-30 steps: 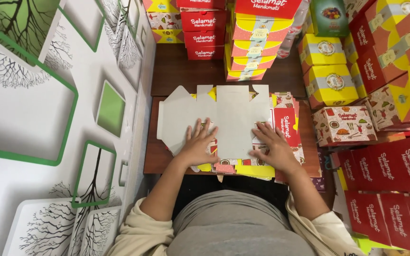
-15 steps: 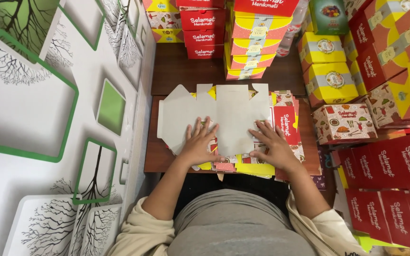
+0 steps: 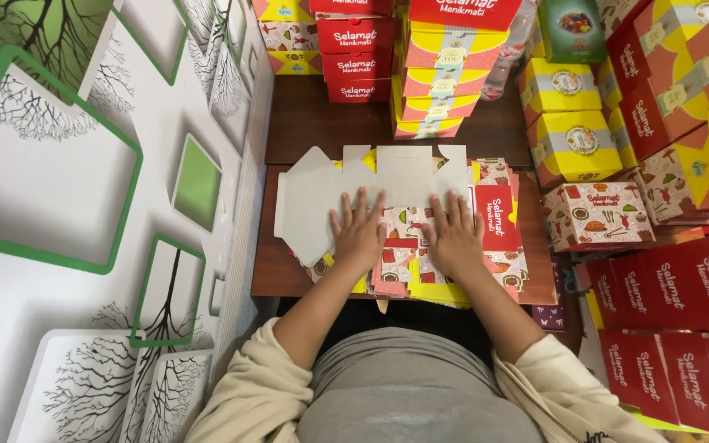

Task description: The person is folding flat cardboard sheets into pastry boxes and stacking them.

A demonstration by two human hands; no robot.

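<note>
While both hands stay put as before, left hand (image 3: 358,235) and right hand (image 3: 455,236) press open-palmed, gripping nothing, on the flat carton (image 3: 322,193).

A plain grey-white flat carton (image 3: 346,193) was seen, laid over blanks (image 3: 453,271) printed in red and yellow with small food pictures. At two o'clock, yellow boxes (image 3: 572,143) were banded grey-striped; at nine, the wall (image 3: 59,205) was patterned green-framed trees.

wall (image 3: 84,205): white, green-framed tree panels | table (image 3: 322,123): dark wood
</note>
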